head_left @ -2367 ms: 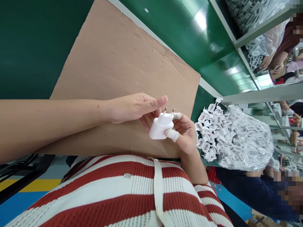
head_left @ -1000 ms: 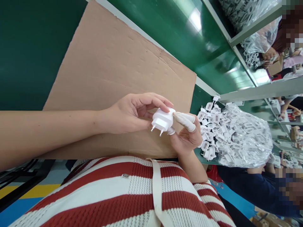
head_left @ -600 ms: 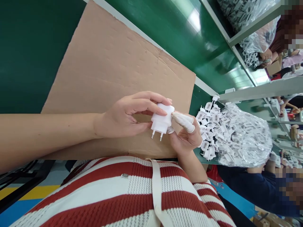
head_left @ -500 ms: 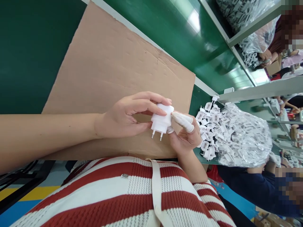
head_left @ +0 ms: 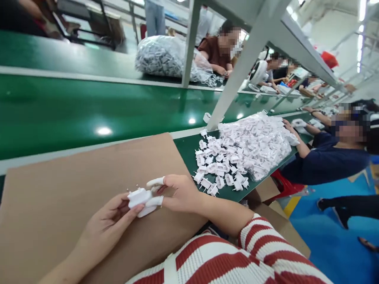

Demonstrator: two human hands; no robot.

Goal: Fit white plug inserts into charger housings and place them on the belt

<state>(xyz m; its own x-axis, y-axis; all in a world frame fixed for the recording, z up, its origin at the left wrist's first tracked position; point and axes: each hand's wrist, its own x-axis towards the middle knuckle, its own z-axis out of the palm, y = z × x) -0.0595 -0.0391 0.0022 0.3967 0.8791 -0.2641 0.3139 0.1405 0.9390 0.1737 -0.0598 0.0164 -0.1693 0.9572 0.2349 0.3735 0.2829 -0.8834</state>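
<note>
A white two-pin charger plug (head_left: pixel 139 198) is held over the cardboard, its pins pointing up and away from my body. My left hand (head_left: pixel 108 223) pinches it from the left, with the thumb along the near side. On the other side, my right hand (head_left: pixel 180 193) grips its right end between fingers in white finger cots. Part of the plug is hidden behind these fingers. To the right of my right hand lies a loose heap of white plug housings (head_left: pixel 219 167).
A flat cardboard sheet (head_left: pixel 74 177) covers the green bench. Beyond the heap, a clear bag (head_left: pixel 260 138) bulges with more housings, and a co-worker (head_left: pixel 331 157) reaches to it. A grey metal post (head_left: pixel 227 90) rises behind. Another full bag (head_left: pixel 162 55) sits across the green belt (head_left: pixel 142 102).
My view has swung up and to the right. The plug has turned over, so its pins now point away from me instead of toward me. Both hands still hold it.
</note>
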